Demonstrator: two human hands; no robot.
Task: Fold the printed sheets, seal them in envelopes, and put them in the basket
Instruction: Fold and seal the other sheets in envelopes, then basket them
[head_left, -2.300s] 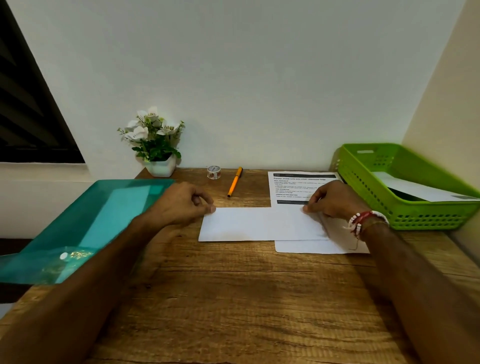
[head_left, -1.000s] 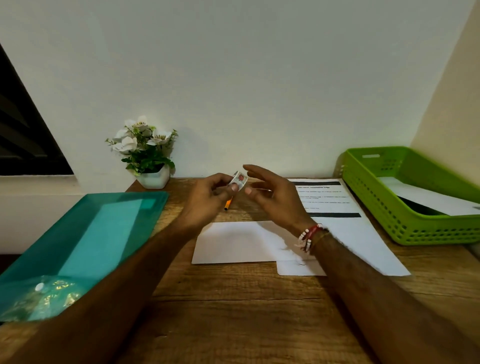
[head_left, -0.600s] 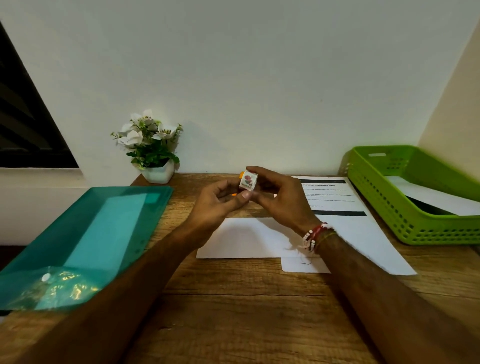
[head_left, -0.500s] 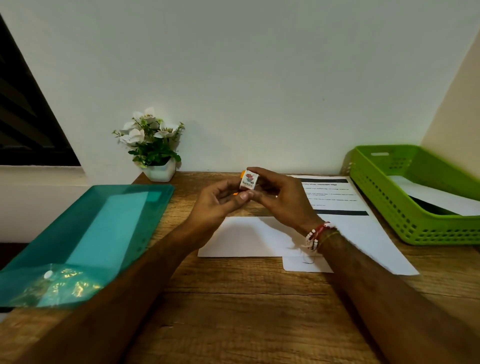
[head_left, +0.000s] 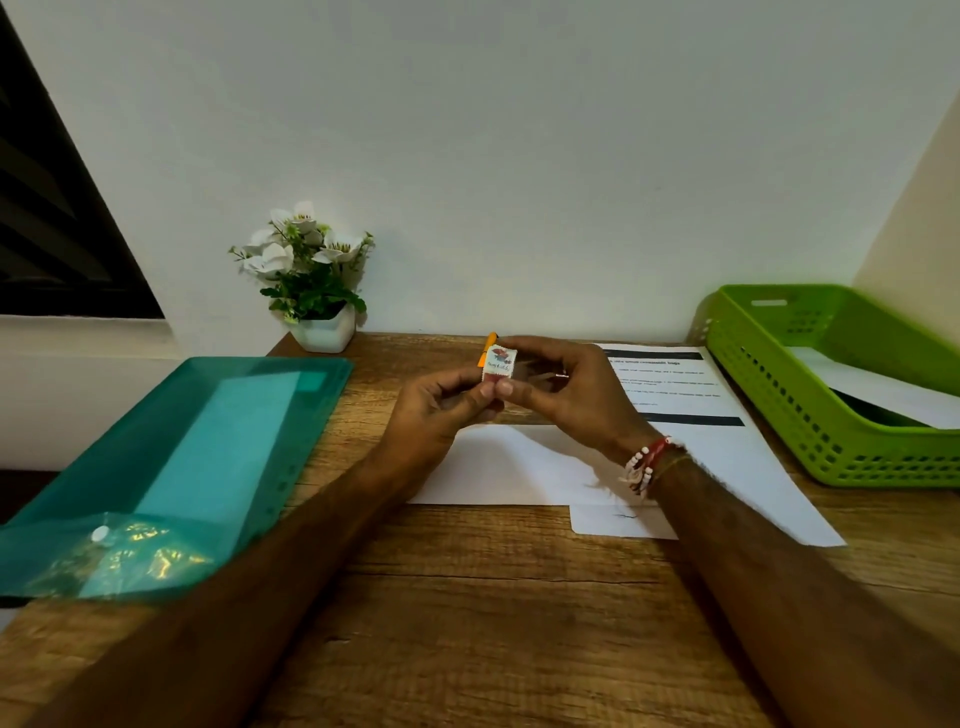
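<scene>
L hand (head_left: 434, 413) & R hand (head_left: 574, 397) both pinch tape roll (head_left: 500, 365) over envelope (head_left: 498, 470); sloppy peel could tear tape or stick it to itself.

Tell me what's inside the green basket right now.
A white paper lies slanted inside the green basket, over something dark. Whether it is an envelope, and what lies beneath, is covered.
</scene>
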